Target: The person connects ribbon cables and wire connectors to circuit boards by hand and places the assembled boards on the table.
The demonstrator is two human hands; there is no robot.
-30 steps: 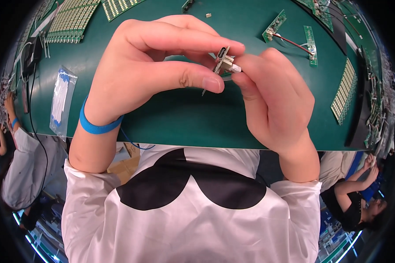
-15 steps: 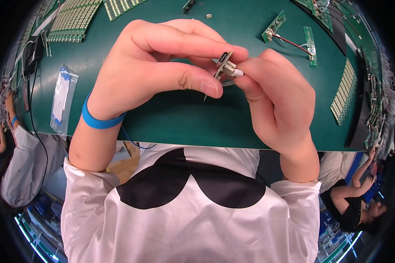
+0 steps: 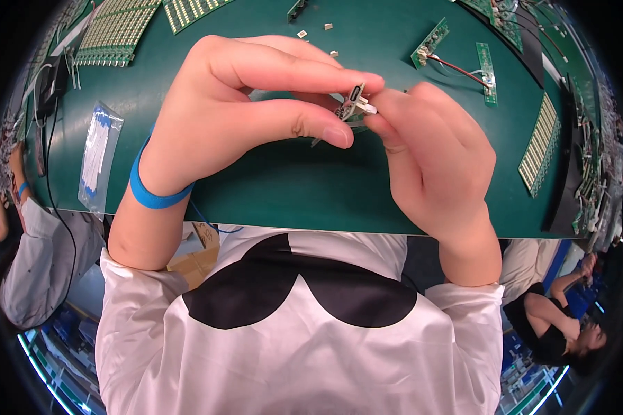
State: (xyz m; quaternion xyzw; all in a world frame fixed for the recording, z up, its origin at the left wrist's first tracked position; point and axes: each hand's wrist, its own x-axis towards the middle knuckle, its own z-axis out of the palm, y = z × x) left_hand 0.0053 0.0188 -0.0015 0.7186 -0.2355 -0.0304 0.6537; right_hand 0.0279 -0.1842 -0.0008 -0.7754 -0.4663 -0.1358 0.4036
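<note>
green table [image 3: 291,187], blue wristband [image 3: 149,197]

Both hands met above the green tabletop [image 3: 291,187]: the left hand [image 3: 235,111] and right hand [image 3: 429,159] pinched a small metal connector [image 3: 356,104] between fingertips, circuit boards [image 3: 457,48] lying toward one o'clock.

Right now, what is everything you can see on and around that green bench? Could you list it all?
Small metal connector part: one, silver and white, pinched between both hands.
Table: one, dark green, across the upper half.
LED strip panels: several, pale yellow-green, far left, plus one at the right edge.
Small circuit boards: two, green, upper right, joined by a red wire.
Clear bag: one, white strips with blue ends inside, left.
Other people: one at the left edge, one lower right.
Wristband: one, blue, left wrist.
Left hand: holds the part.
Right hand: holds the part's other end.
</note>
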